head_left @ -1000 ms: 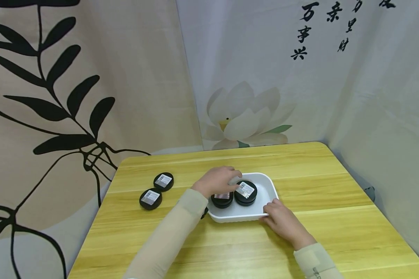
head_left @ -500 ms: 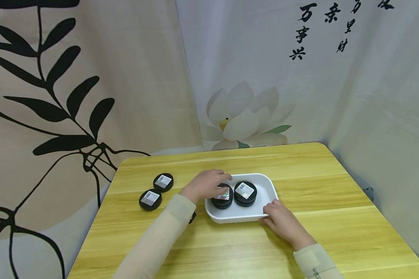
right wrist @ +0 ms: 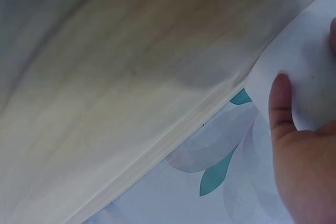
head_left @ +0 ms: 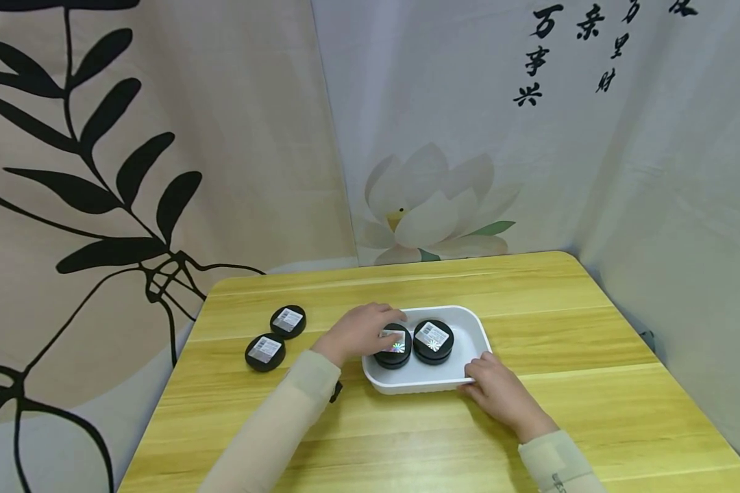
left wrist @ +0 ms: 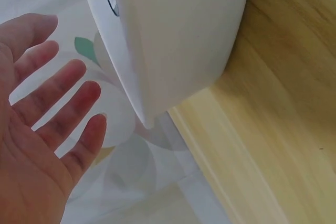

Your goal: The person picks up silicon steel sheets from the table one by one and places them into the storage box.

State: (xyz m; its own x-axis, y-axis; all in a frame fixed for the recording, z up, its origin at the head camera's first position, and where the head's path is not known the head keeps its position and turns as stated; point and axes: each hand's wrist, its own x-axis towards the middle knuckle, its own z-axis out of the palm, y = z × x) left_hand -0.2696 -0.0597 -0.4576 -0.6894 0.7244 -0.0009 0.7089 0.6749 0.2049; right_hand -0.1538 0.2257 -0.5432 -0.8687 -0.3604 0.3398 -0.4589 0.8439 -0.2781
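The left hand (head_left: pixel 362 331) hovers with fingers (left wrist: pixel 63 98) spread at 9 o'clock of the left tin (head_left: pixel 393 346) in the white tray (head_left: pixel 469 325). Best let go cleanly while the right hand (head_left: pixel 499 392), fingers flat, steadies the tray's 5 o'clock corner on the table (head_left: pixel 567 322).

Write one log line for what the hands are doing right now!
left hand: open, over left black tin in white tray | right hand: touching tray's near corner | second tin in tray | two tins on table

White tray (head_left: pixel 465 322), black tins (head_left: pixel 432 340) with seemingly silvery labels, yellow table (head_left: pixel 561 329).
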